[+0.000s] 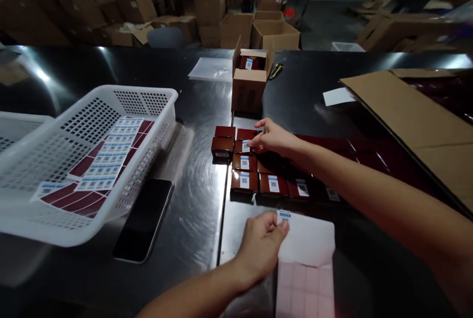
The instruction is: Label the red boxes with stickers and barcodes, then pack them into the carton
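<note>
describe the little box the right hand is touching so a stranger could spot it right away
Start at the open cardboard carton standing mid-table, then drop to the block of small dark red boxes just in front of it. The box sits in the second row from the carton, under the right hand fingers. It carries a white label, unlike the bare box on its left.

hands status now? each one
Left hand: closed, pinching a small label at the sticker sheet.
Right hand: open, fingertips on a dark red box.
</note>
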A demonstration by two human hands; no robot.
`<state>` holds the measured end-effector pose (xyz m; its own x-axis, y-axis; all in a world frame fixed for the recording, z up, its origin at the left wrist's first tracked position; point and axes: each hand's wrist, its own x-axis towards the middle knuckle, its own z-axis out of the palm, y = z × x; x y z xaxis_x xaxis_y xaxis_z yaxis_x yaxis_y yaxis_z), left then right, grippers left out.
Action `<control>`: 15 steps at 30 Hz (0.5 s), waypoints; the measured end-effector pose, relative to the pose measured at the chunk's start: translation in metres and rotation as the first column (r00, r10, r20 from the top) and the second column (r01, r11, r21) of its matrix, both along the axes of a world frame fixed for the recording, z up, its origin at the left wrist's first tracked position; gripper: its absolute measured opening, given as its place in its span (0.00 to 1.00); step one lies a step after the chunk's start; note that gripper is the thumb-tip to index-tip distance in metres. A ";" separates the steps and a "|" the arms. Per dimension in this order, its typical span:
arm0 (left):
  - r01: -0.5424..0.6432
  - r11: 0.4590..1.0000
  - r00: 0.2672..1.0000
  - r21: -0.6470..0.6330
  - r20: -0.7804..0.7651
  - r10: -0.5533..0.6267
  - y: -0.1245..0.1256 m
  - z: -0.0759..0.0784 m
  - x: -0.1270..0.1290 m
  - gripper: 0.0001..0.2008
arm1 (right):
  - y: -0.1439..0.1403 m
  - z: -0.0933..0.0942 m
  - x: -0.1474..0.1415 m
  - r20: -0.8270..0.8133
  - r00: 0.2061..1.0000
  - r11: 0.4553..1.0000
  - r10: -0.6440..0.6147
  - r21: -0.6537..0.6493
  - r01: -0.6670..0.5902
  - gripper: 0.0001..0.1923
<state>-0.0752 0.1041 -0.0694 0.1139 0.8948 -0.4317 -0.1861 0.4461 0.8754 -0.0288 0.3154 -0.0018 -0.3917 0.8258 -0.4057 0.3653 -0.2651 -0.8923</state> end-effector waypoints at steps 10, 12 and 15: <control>0.009 0.998 0.998 0.066 -0.067 -0.004 -0.001 -0.003 -0.001 0.24 | 0.000 0.020 -0.003 0.525 0.850 0.874 0.047 0.390 -0.289 0.33; -0.020 0.996 0.997 0.086 -0.073 0.026 -0.001 -0.001 -0.004 0.24 | -0.009 0.024 0.017 0.524 0.850 0.804 0.055 0.481 -0.349 0.27; -0.067 0.989 0.995 0.128 -0.069 0.077 0.000 0.000 -0.007 0.24 | -0.045 0.023 0.057 0.324 0.932 0.787 0.162 0.528 -0.320 0.19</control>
<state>-0.0826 0.1039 -0.0693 0.0191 0.9471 -0.3203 -0.1464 0.3196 0.9362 0.0285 0.2707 0.0210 -0.5609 0.8278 -0.0099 0.5767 0.3821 -0.7221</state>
